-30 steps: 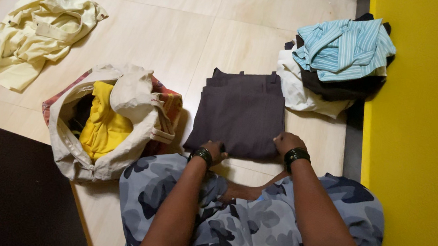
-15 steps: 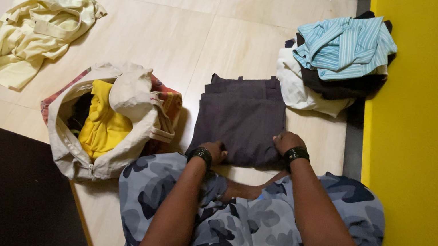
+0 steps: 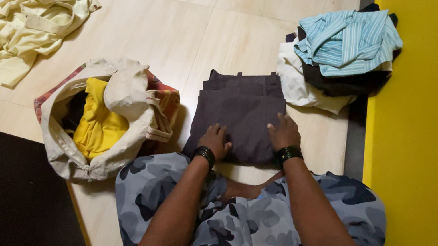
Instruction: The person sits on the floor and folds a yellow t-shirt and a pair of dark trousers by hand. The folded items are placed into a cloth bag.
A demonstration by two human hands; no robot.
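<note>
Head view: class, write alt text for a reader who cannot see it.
Both hands, left hand and right hand, rest flat on folded dark trousers on a tiled floor. An open bag of clothes lies left; a clothes pile sits by a yellow wall.

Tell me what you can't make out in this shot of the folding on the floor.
- Head view: the inside of the beige bag, covered by the yellow cloth and its flap.
- The lower garments in the pile, hidden under the striped shirt.
- The palms of the left hand and right hand, face down on the folded dark garment.
</note>
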